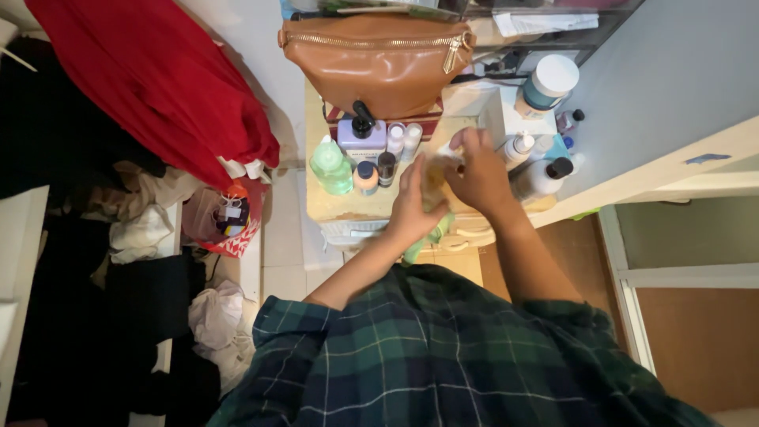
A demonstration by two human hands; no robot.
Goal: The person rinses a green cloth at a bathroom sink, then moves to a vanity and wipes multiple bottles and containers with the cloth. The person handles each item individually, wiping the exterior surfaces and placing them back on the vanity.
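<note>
left hand point(413, 207) | cupped around small yellowish bottle point(434, 180), over table point(340, 207) front edge | right hand point(477, 175) pinching its top | likely light, smooth, slippery (blurred); grip the body

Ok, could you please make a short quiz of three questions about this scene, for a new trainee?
1. True or false: the brown bag sits behind the bottles.
2. Which stands nearest the left hand?
A. the green bottle
B. the white-lidded jar
C. the red garment
3. Fill in: both hands are closed around a small ___ object above the cabinet top.

Key:
1. True.
2. A.
3. Yellowish; it is blurred, so its kind cannot be told. The right hand covers its far side.
</note>
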